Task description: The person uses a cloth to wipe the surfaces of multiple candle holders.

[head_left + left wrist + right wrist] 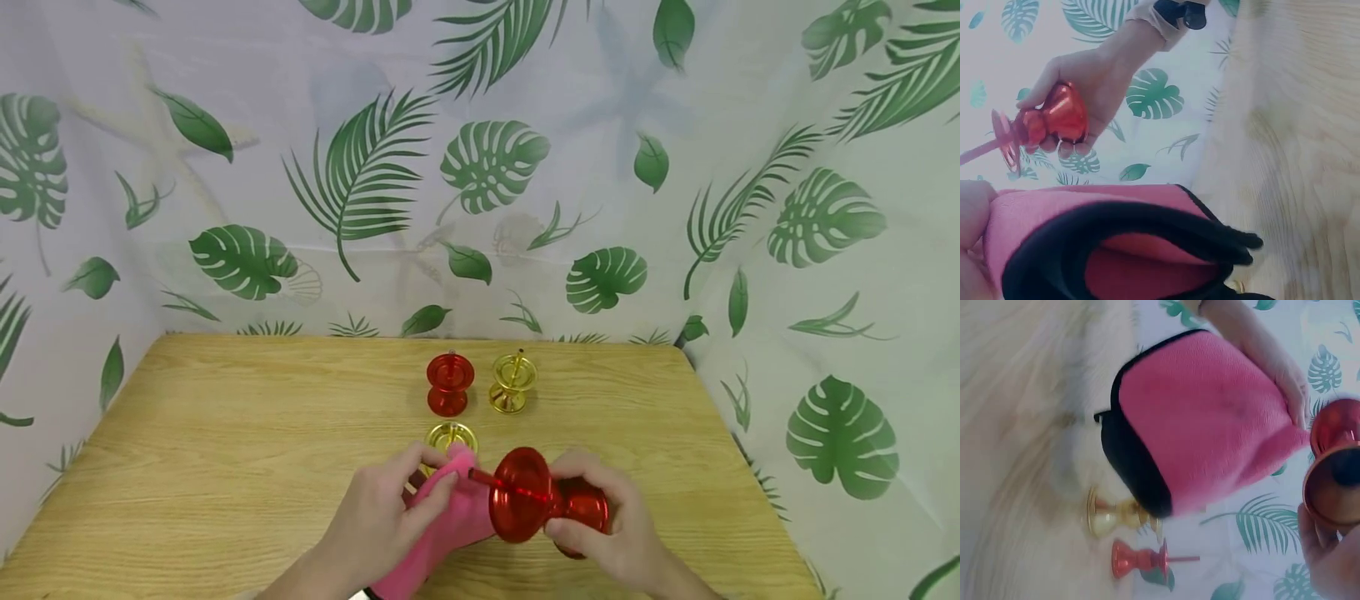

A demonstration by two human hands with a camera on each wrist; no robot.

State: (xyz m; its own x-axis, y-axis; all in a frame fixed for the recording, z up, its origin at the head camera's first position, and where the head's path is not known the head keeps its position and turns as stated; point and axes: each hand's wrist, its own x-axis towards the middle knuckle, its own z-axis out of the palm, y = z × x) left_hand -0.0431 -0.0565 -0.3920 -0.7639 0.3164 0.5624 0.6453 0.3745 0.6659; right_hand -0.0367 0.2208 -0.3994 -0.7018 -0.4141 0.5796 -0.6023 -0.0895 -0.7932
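My right hand [611, 517] grips a shiny red candle holder [521, 496] by its waist and base. The holder is tilted on its side, its dish and long spike pointing left toward my other hand. Between thumb and fingers, my left hand [401, 504] pinches a pink cloth [450, 525] with black edging. In the left wrist view the cloth [1147, 194] hangs in a fold, close below the red holder [1063, 115]. The right wrist view looks into the hollow underside of the holder's base [1335, 487], with the cloth [1210, 412] beside it.
Farther back on the wooden table [285, 417] stand a red candle holder [448, 387] and a gold one [513, 383], both upright. A second gold holder [452, 435] stands nearer, partly hidden behind my left hand and the cloth. Leaf-patterned sheeting [495, 167] surrounds the table's back and sides.
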